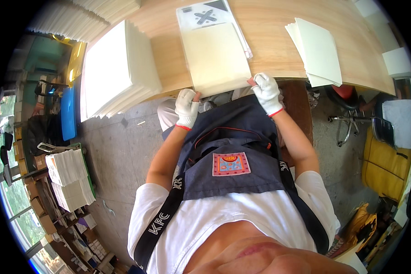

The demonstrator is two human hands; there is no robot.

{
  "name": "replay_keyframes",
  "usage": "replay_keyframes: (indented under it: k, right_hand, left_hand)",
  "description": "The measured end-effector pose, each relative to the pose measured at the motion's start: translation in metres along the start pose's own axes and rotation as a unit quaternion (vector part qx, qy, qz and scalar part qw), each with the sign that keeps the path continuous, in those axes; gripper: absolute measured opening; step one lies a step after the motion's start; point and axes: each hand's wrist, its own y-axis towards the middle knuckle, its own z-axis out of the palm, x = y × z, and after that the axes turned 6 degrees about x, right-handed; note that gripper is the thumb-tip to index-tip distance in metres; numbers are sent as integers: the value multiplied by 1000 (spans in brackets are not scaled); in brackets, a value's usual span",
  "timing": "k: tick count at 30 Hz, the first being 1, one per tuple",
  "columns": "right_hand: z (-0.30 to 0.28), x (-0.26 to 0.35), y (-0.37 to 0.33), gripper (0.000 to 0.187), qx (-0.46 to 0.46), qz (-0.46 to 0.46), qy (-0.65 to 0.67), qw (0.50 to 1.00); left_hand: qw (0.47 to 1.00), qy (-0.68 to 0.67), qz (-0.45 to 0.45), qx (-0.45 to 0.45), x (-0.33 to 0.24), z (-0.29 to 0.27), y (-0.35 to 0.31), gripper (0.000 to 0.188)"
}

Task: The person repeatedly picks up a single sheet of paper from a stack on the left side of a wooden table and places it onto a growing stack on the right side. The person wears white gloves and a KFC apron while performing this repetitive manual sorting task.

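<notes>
Cream paper (217, 52) lies in front of me at the table's near edge, its lower end jutting a little past it. Beyond it shows a clear plastic sleeve (192, 17) with a dark crossed pencil-and-ruler print; whether the paper is inside or on top, I cannot tell. My left hand (187, 108), in a white glove with bare fingertips, is closed at the paper's near left corner. At the near right corner my right hand (266, 94), gloved alike, pinches the paper's edge between thumb and fingers.
On the wooden table (269, 27), a tall stack of white paper (109, 68) stands left and a smaller fanned stack (317, 52) lies right, overhanging the edge. More paper bundles (71, 176) sit low at left. A chair with metal legs (347, 123) is at right.
</notes>
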Motion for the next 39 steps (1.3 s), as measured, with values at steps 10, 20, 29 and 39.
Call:
replay_keyframes:
  k: [10,20,29,39]
  right_hand:
    - [-1,-1,-16,45,24,350,140,926]
    - [43,86,48,16,190,267,662,674]
    - [86,230,180,24,328,134,487,799]
    - [-3,79,87,24,40,232,631,739]
  left_hand:
    - [745,-570,-346,-19,1,16,-12,20]
    - [968,-198,-89,-127,-67,-151,28,15]
    - [938,173,-276,-121,22,-298,38,35]
    - [899,-94,-267,-333,115,-195,-59,37]
